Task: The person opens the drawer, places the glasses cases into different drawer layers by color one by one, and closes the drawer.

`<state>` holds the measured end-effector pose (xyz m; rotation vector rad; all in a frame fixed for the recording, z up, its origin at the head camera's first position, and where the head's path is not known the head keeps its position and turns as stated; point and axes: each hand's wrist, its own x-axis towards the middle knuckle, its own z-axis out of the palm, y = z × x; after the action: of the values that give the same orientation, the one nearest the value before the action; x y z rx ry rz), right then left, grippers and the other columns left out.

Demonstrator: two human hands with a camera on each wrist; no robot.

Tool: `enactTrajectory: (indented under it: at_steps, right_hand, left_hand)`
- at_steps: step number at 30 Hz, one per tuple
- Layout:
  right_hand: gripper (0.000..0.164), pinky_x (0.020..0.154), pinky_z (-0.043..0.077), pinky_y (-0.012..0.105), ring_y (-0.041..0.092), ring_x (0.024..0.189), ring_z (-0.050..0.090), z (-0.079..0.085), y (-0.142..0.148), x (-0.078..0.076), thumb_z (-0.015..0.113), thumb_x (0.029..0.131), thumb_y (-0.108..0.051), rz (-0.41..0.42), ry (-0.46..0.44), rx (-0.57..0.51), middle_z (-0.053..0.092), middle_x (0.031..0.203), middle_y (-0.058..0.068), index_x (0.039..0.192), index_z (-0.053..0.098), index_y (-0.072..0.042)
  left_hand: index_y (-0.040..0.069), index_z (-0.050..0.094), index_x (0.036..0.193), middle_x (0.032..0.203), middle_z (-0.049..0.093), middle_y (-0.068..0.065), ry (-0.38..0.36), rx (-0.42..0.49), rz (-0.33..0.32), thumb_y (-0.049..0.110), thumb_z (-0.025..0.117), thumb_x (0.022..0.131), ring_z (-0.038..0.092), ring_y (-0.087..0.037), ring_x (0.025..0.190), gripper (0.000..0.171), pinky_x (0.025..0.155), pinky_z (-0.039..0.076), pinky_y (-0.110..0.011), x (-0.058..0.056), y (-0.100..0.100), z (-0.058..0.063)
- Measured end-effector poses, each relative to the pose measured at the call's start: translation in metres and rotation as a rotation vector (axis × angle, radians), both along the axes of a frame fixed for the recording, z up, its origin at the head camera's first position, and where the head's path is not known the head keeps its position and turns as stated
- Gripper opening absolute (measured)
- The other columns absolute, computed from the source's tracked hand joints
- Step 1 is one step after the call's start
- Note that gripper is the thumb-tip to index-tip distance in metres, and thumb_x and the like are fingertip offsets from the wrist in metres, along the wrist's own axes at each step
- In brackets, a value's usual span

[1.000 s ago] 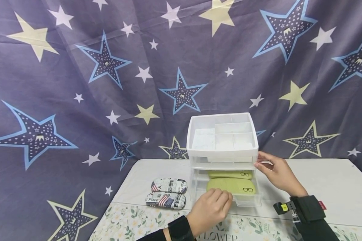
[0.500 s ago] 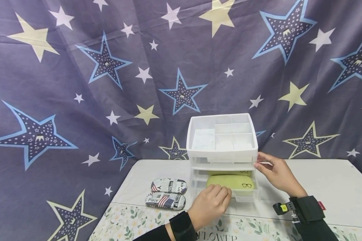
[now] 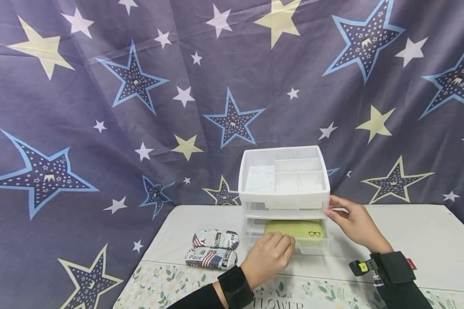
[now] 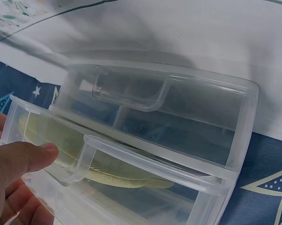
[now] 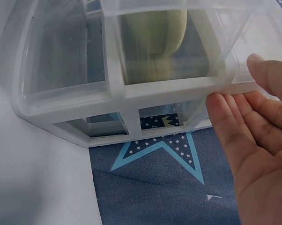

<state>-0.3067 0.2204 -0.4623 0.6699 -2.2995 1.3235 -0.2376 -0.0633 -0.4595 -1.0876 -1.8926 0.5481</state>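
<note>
A white drawer organizer point(image 3: 286, 207) with clear drawers stands on the table. Its lower drawer point(image 3: 313, 249) is pulled partly out, and a green glasses case point(image 3: 314, 233) printed with spectacles lies inside. My left hand point(image 3: 268, 258) pinches the drawer's front wall; in the left wrist view the thumb point(image 4: 31, 159) lies on the clear plastic. My right hand point(image 3: 357, 223) holds the organizer's right side near the front corner, fingertips point(image 5: 217, 104) against the white frame. Two newspaper-and-flag patterned glasses cases point(image 3: 215, 238) lie side by side, left of the organizer.
The organizer's top is a tray point(image 3: 302, 165) divided into compartments. A floral cloth point(image 3: 170, 281) covers the front of the white table point(image 3: 406, 240). Behind hangs a dark curtain point(image 3: 294, 116) with stars.
My left hand has moved back toward the organizer, and the lower drawer has slid inward with it. A second green case behind has gone from sight under the frame. My right hand stays put.
</note>
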Motion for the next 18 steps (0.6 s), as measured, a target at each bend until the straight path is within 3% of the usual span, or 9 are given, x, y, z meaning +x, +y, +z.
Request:
enactTrajectory:
  at_steps: [13, 18]
  right_hand:
    - [0.044, 0.093, 0.053, 0.012, -0.01, 0.104, 0.058, 0.0, 0.0, 0.001, 0.071, 0.098, -0.007, -0.007, 0.007, 0.011, 0.071, 0.114, 0.017, 0.138, 0.058, 0.008]
    - [0.044, 0.093, 0.052, 0.011, -0.01, 0.104, 0.058, 0.001, 0.0, 0.0, 0.071, 0.098, -0.007, -0.007, 0.008, 0.008, 0.071, 0.114, 0.018, 0.137, 0.058, 0.009]
  left_hand:
    - [0.012, 0.076, 0.107, 0.099, 0.069, 0.002, 0.052, 0.015, -0.025, 0.014, 0.068, 0.095, 0.064, -0.009, 0.086, 0.016, 0.081, 0.058, -0.021, -0.011, 0.001, -0.002]
    - [0.013, 0.076, 0.11, 0.102, 0.07, 0.002, 0.029, 0.013, 0.0, 0.016, 0.069, 0.095, 0.065, -0.01, 0.09, 0.017, 0.084, 0.058, -0.022, -0.015, 0.002, -0.001]
